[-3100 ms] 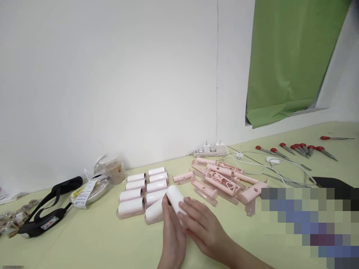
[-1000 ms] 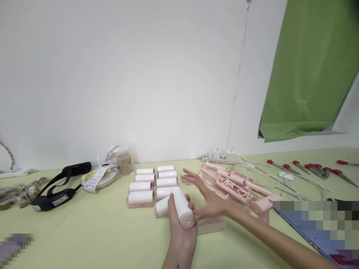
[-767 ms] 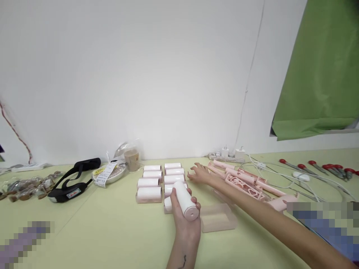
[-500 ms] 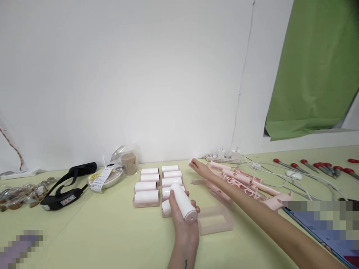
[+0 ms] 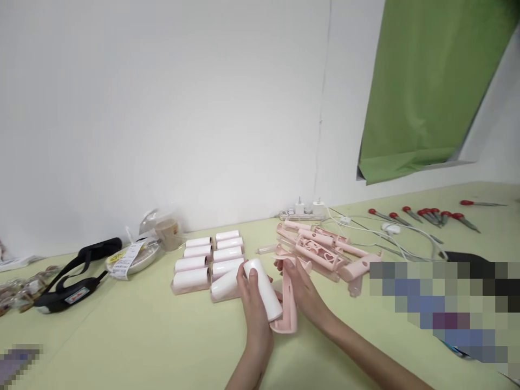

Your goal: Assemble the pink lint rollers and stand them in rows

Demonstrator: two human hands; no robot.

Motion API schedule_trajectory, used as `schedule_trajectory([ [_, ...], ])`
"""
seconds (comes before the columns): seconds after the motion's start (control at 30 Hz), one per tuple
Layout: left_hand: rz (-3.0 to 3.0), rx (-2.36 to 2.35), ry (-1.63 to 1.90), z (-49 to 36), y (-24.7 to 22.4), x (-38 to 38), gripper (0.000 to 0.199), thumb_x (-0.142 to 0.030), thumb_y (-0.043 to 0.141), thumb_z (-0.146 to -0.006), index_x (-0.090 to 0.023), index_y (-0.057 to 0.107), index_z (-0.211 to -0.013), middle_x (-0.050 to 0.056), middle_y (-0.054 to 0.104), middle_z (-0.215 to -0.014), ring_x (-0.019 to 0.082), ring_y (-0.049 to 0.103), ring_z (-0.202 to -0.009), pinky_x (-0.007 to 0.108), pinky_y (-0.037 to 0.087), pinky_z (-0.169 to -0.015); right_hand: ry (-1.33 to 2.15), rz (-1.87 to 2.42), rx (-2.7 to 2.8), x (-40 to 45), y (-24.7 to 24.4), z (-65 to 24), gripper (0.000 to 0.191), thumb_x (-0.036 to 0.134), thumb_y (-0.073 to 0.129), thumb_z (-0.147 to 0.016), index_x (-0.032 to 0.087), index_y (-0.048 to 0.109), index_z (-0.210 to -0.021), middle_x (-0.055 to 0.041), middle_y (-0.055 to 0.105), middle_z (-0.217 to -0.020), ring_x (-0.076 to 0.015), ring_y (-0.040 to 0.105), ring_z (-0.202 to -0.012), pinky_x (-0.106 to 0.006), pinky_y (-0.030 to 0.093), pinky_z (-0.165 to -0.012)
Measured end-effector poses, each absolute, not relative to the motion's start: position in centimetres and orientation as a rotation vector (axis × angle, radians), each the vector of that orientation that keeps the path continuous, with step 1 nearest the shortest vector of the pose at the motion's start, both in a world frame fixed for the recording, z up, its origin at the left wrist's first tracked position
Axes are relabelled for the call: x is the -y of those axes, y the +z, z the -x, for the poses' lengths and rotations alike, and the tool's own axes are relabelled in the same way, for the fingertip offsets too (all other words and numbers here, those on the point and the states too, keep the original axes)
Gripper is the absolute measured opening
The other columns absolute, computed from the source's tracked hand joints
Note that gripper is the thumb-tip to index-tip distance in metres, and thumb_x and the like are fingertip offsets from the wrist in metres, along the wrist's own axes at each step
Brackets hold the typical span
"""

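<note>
My left hand (image 5: 254, 298) is wrapped round a white cylinder (image 5: 264, 290), which tilts with its lower end toward me. Against the cylinder's right side is a pink plastic holder (image 5: 289, 306), and my right hand (image 5: 303, 287) grips its upper part. Just left of my hands, white cylinders (image 5: 190, 280) lie in two columns, several in each. Beyond my right hand is a pile of pink plastic parts (image 5: 320, 252), some with heart-shaped cutouts.
A power strip (image 5: 303, 215) with white plugs and cables stands by the wall. Red-handled tools (image 5: 430, 215) lie at the right. Toward the left are a wrapped bowl (image 5: 136, 260), a paper cup (image 5: 167, 233) and a black strap (image 5: 77, 276).
My right hand has come back from the far pile with a pink holder, now beside the white cylinder. The empty frame seen right of my left hand no longer shows there. The view has shifted right.
</note>
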State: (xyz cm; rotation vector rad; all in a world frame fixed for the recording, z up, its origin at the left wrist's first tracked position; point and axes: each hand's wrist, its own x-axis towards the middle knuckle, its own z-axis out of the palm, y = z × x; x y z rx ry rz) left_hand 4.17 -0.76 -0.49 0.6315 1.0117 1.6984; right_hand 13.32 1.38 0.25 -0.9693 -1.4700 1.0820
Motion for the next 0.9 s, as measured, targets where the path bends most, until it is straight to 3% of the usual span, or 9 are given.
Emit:
schedule_trajectory([
  [0.1, -0.72, -1.035, 1.622, -4.6, -0.8, 1.2, 0.052, -0.051, 0.045, -0.076, -0.03, 0.029, -0.121, -0.001, 0.056, -0.072, 0.013, 0.059, -0.058, 0.022, 0.046, -0.052, 1.078, 0.936, 1.514, -1.2, 0.2, -13.6, 0.03, 0.049, 0.026, -0.085, 0.024, 0.043, -0.088, -0.0035, 0.05, -0.09, -0.018, 0.051, -0.08, -0.029, 0.048, -0.062],
  [0.2, -0.853, -1.094, 1.585, -4.7, -0.9, 1.5, 0.049, -0.05, 0.045, -0.077, -0.029, 0.032, -0.119, 0.003, 0.057, -0.089, 0.016, 0.059, -0.074, 0.024, 0.047, -0.06, 0.832, 0.959, 1.586, -1.2, -0.2, -13.8, 0.027, 0.042, 0.026, -0.088, 0.023, 0.044, -0.085, -0.0033, 0.046, -0.089, -0.0177, 0.049, -0.085, -0.033, 0.045, -0.075],
  [0.33, -1.049, -1.1, 1.52, -4.7, -0.9, 1.7, 0.058, -0.048, 0.052, -0.072, -0.026, 0.028, -0.121, 0.007, 0.05, -0.111, 0.02, 0.055, -0.091, 0.027, 0.046, -0.071, 0.546, 1.013, 1.588, -1.3, -0.8, -13.7, 0.023, 0.035, 0.027, -0.088, 0.022, 0.046, -0.088, -0.0051, 0.037, -0.105, -0.0188, 0.04, -0.103, -0.036, 0.035, -0.089],
  [0.43, -1.187, -1.095, 1.403, -3.9, -0.5, 2.0, 0.076, -0.037, 0.066, -0.061, -0.025, 0.022, -0.121, 0.007, 0.053, -0.106, 0.021, 0.056, -0.086, 0.028, 0.047, -0.07, 0.482, 0.97, 1.661, -1.5, -0.4, -14.2, 0.017, 0.031, 0.029, -0.088, 0.022, 0.042, -0.094, -0.0062, 0.039, -0.106, -0.0188, 0.041, -0.103, -0.035, 0.036, -0.087],
  [0.57, -1.373, -1.256, 1.181, -1.4, 0.6, 2.6, 0.082, -0.021, 0.065, -0.056, -0.023, 0.019, -0.124, 0.005, 0.058, -0.095, 0.02, 0.057, -0.076, 0.032, 0.046, -0.07, 0.636, 0.753, 2.057, -1.8, 1.0, -15.7, 0.019, 0.026, 0.033, -0.087, 0.022, 0.043, -0.102, -0.0037, 0.051, -0.095, -0.0152, 0.05, -0.087, -0.028, 0.042, -0.075],
  [0.7, -1.67, -1.351, 0.941, 1.1, 1.7, 3.7, 0.063, -0.013, 0.062, -0.055, -0.025, 0.044, -0.115, 0.004, 0.058, -0.103, 0.024, 0.054, -0.089, 0.035, 0.041, -0.079, 0.621, 0.73, 2.335, -1.6, 1.5, -16.6, 0.024, 0.023, 0.05, -0.074, 0.021, 0.053, -0.097, -0.0022, 0.058, -0.087, -0.0155, 0.054, -0.077, -0.024, 0.042, -0.068],
  [0.8, -1.76, -1.285, 0.738, 2.1, 2.4, 4.6, 0.046, -0.012, 0.06, -0.056, -0.028, 0.056, -0.099, 0.0, 0.062, -0.093, 0.024, 0.056, -0.082, 0.033, 0.043, -0.074, 0.465, 0.798, 2.511, -0.7, 0.7, -16.2, 0.022, 0.022, 0.053, -0.064, 0.019, 0.056, -0.085, -0.0029, 0.059, -0.077, -0.0177, 0.054, -0.07, -0.026, 0.039, -0.062],
  [0.9, -1.711, -1.25, 0.774, 2.2, 3.3, 5.4, 0.032, -0.016, 0.062, -0.055, -0.028, 0.06, -0.084, -0.001, 0.064, -0.08, 0.022, 0.057, -0.074, 0.03, 0.045, -0.067, 0.402, 0.825, 2.608, 0.2, -0.5, -15.6, 0.017, 0.023, 0.052, -0.06, 0.018, 0.054, -0.077, -0.0043, 0.058, -0.073, -0.0188, 0.053, -0.067, -0.026, 0.038, -0.06],
])
